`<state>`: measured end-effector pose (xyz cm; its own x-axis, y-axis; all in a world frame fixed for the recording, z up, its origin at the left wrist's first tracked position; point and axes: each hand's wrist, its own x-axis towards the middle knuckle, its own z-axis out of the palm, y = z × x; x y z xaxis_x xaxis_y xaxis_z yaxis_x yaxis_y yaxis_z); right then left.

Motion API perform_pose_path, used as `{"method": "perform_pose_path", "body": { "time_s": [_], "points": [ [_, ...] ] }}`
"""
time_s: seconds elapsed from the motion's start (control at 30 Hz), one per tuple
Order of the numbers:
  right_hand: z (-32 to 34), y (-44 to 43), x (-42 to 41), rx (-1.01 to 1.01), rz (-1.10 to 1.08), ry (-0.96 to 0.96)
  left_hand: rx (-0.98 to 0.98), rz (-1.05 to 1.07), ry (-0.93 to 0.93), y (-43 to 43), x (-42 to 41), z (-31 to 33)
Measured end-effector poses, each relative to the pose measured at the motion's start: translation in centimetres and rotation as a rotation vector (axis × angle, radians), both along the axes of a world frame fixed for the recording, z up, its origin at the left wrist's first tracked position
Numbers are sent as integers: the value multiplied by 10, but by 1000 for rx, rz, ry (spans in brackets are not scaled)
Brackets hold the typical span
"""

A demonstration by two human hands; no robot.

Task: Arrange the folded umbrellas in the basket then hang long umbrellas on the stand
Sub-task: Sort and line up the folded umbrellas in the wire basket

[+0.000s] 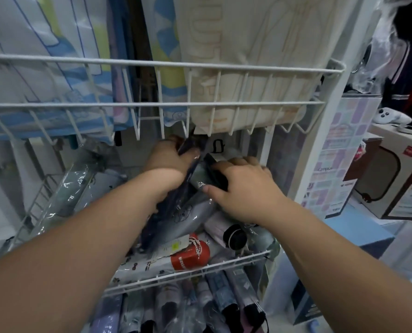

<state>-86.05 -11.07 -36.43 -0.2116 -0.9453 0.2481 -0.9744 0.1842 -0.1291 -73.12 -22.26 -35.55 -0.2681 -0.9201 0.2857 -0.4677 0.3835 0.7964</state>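
Middle tier of rack (320, 150): basket (188, 272) holds loose pile of sleeved folded umbrellas (190, 253). Grips: left hand (169, 162) curled round navy umbrella (173, 207); right hand (243, 188) clasps grey umbrella (200, 175). Best practice: lay both parallel, handles one way, against back; mind slippery sleeves and upper basket (152, 105) overhead.

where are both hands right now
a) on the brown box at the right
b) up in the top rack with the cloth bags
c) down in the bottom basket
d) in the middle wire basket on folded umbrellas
d: the left hand grips a navy folded umbrella and the right hand holds a grey wrapped umbrella, both inside the middle wire basket.
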Motion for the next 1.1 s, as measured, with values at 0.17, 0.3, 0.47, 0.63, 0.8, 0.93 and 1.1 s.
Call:
{"method": "perform_pose_path", "body": {
  "time_s": [0.17,0.3,0.47,0.63,0.8,0.93,1.1],
  "points": [
    [-2,-1,0,36,61,-27,463,31,706,-22,-18,15],
    [-11,4,-4,68,48,-78,295,1,290,-15,-24,-13],
    [-22,2,-2,99,37,60,224,-186,273,7,5,-54],
    [-24,0,8,127,15,144,234,-324,48,17,48,-75],
    [-21,2,9,93,-24,102,260,-245,182,21,49,-72],
    [-22,10,0,-37,-64,-55,307,-140,360,24,30,-51],
    [-25,23,-15,-382,-23,-346,310,-150,492,24,-20,-18]
  ]
}}
